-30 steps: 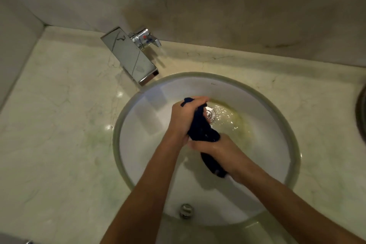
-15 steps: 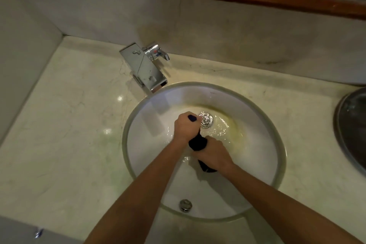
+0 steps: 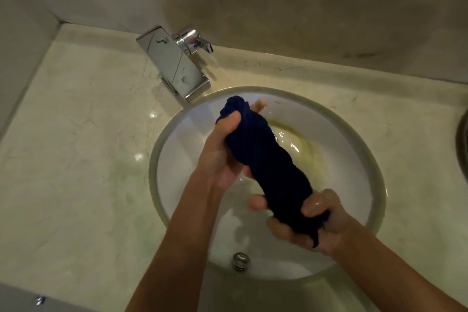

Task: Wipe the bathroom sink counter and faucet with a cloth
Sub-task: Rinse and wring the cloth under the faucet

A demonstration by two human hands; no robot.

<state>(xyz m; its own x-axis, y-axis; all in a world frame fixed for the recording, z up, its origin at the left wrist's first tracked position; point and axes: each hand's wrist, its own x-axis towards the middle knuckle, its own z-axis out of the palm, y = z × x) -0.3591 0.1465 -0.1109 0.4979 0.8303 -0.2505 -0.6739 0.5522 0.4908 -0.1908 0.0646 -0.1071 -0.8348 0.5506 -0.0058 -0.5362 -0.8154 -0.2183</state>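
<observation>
We hold a dark blue cloth (image 3: 268, 167), twisted into a thick roll, above the round white sink (image 3: 354, 159). Our left hand (image 3: 220, 157) grips the far end of the roll: the thumb curls over the top of the fabric and the fingers wrap beneath, their tips showing past the cloth on the far side. Our right hand (image 3: 311, 223) clutches the near end, fingers curled tightly round the fabric, with a short tail of cloth hanging out below the palm. Both hands are closed hard on the cloth and look wet. The roll runs slantwise between them, from upper left to lower right, clear of the basin. A chrome faucet (image 3: 174, 63) stands on the pale marble counter (image 3: 76, 159), just behind the sink's left rim, apart from our hands. Yellowish water sits in the bottom of the sink.
</observation>
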